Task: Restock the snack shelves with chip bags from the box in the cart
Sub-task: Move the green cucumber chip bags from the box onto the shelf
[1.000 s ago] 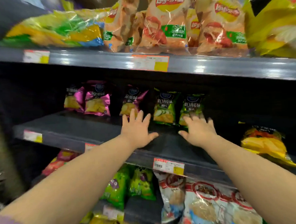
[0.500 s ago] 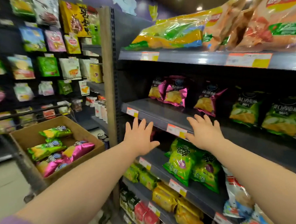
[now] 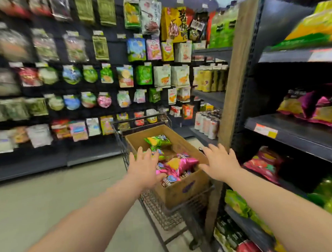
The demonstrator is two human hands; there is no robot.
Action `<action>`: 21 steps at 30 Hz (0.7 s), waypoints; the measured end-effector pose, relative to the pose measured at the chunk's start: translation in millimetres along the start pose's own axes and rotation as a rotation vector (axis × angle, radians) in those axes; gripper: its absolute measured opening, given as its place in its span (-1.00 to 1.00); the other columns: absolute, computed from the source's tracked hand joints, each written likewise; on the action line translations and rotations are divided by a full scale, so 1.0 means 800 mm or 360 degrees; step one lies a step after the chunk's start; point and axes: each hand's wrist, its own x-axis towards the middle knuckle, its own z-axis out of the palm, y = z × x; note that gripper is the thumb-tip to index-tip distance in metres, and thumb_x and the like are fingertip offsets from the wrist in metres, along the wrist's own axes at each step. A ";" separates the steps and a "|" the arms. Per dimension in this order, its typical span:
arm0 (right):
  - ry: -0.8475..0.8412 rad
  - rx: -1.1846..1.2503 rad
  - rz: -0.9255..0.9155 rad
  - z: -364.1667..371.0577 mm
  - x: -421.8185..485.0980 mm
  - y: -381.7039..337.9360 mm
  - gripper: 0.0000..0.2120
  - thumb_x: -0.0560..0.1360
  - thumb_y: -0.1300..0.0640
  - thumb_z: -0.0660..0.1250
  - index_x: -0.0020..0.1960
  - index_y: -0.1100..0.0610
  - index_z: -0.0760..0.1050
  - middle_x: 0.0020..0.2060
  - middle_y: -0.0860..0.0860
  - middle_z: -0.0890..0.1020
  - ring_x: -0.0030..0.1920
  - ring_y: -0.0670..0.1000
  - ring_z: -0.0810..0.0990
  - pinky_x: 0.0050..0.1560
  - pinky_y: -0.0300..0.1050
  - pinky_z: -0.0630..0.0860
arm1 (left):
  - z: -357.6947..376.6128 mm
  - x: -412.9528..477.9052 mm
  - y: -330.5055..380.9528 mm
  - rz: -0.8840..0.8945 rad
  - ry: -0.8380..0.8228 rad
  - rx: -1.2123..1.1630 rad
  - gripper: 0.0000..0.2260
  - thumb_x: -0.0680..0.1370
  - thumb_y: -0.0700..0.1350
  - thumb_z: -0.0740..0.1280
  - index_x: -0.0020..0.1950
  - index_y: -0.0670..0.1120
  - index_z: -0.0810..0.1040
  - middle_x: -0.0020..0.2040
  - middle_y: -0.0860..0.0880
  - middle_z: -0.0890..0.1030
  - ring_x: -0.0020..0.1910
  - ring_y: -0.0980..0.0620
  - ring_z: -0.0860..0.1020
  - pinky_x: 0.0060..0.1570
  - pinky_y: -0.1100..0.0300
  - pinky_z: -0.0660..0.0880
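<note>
I saw left hand (image 3: 146, 165) and right hand (image 3: 220, 162) spread, gripping nothing, over brown cardboard box (image 3: 184, 189), pink foil chip bags (image 3: 178, 164) inside, black wire cart (image 3: 164, 210) beneath

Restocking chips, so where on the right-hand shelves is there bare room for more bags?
The middle shelf is bare along its front edge, from the wooden upright to the pink chip bags. Lower down, green bags crowd the shelf.
</note>
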 end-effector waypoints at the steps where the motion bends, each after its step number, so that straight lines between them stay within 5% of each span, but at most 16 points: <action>1: -0.0017 0.0021 -0.0034 0.008 0.011 -0.026 -0.36 0.50 -0.24 0.15 0.49 -0.03 0.09 0.49 0.01 0.20 0.50 0.16 0.09 0.41 0.32 0.06 | 0.004 -0.001 -0.031 -0.0038 -0.0008 0.0004 -0.22 0.46 0.38 0.10 0.55 0.02 -0.05 0.57 -0.09 0.03 0.53 -0.22 -0.08 0.42 -0.27 -0.08; 8: -0.0186 0.0044 -0.0131 0.055 0.066 -0.129 -0.37 0.49 -0.20 0.19 0.49 -0.03 0.10 0.49 0.05 0.21 0.49 0.18 0.12 0.39 0.27 0.13 | 0.032 0.007 -0.148 -0.0182 -0.0108 0.0035 -0.24 0.48 0.37 0.07 0.55 0.03 -0.08 0.58 -0.07 0.00 0.54 -0.20 -0.10 0.43 -0.25 -0.06; 21: -0.0342 -0.0006 -0.0198 0.134 0.268 -0.161 -0.34 0.51 -0.19 0.16 0.52 -0.01 0.03 0.52 0.04 0.14 0.52 0.18 0.04 0.42 0.26 0.11 | 0.108 0.162 -0.223 -0.0146 -0.0230 0.0049 -0.22 0.48 0.36 0.09 0.55 0.01 -0.09 0.57 -0.12 0.01 0.54 -0.22 -0.11 0.46 -0.17 -0.11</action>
